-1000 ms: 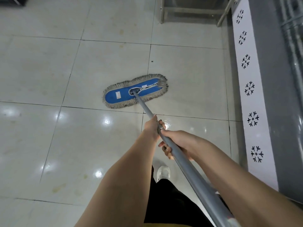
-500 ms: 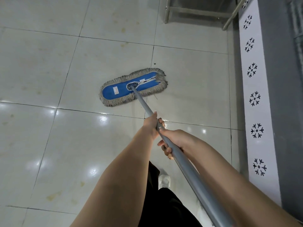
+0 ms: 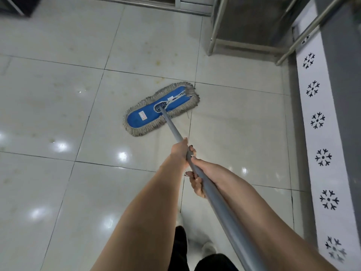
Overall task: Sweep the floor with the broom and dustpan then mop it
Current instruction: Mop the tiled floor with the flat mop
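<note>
Down on the pale tiled floor (image 3: 58, 98) the mop head (image 3: 154, 113) lies flat: a blue pad with a grey string fringe, set at a slant with its right end over a tile joint. Its grey handle (image 3: 221, 214) rises from the middle of the pad toward the camera, running between the two bare forearms.

The left hand (image 3: 180, 151) is the forward one. It grips the handle from the left side, and its fingertips (image 3: 192, 149) (dark nails showing) wrap over to the right of the shaft. The right hand (image 3: 204, 173) sits just behind it, almost touching. Its thumb lies along the top of the handle and its fingers (image 3: 195, 182) curl underneath, closed round the shaft. Both arms reach out nearly straight, and the mop head lies well ahead of both hands.

Past the mop, at the upper right, stands a metal frame (image 3: 214, 36) on thin legs. Along the right edge runs a white strip (image 3: 328, 173) printed with black snowflake marks. A pale shoe (image 3: 208, 248) shows, blurred, below the arms.
</note>
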`<state>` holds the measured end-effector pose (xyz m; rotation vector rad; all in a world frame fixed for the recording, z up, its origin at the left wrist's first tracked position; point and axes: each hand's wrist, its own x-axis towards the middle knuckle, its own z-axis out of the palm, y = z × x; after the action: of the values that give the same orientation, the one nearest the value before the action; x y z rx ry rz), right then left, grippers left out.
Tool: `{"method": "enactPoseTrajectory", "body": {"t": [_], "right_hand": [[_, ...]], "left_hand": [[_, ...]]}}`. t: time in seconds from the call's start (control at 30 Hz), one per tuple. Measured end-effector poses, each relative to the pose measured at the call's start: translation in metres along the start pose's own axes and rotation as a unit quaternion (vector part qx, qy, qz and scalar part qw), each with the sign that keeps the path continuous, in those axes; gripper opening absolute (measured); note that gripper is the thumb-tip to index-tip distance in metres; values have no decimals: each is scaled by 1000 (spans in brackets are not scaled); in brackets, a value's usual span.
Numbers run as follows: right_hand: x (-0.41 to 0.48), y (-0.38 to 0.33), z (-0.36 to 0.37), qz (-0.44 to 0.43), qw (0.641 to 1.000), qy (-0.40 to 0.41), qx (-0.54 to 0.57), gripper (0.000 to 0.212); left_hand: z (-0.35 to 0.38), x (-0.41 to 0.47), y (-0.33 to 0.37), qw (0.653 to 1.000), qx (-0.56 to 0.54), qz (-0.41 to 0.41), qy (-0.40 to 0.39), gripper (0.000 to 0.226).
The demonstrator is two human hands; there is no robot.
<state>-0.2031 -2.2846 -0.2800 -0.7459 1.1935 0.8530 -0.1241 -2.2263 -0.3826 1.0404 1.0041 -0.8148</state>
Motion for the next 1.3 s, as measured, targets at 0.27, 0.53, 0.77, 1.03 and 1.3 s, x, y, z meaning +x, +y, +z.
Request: {"method": "enactPoseTrajectory", "body": {"t": [0.27,0.53,0.77,1.03,1.3], "right_hand": [[17,-85,54,-8,998,26,-57,52],[51,-193,105,-14,998,7,-54,53],[66,-298,160,10,998,-4,-54,54],[85,-386,221,15,999,-5,-42,53],[114,-460,311,6,1000,-9,-5,55]], "left_hand": [[21,34,92,999,39,-6,-18,27],[56,86,204,996,86,2,-6,27],[88,126,310,992,128,-1,6,26],[103,166,415,986,168,-2,-13,27],[96,207,531,972,232,-12,-37,18]]}}
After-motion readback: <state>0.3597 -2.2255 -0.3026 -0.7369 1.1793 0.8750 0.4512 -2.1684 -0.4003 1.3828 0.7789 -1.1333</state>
